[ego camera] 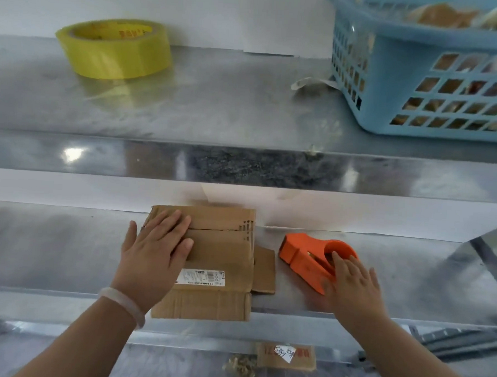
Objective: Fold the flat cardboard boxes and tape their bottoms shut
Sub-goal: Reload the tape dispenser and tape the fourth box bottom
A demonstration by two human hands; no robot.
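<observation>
Now steel bench [65, 250], shelf [217, 106] above; L hand [155, 247] flat on box [223, 253], R hand [351, 283] splayed on dispenser [304, 257].

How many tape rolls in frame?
1: yellow tape roll on the upper shelf, left. The orange dispenser at the right hand may hide another.

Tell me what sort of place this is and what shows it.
Probably a packing or shipping station: a labelled cardboard box under the left hand, an orange tape dispenser at the right hand, and a yellow tape roll on a steel shelf.
</observation>
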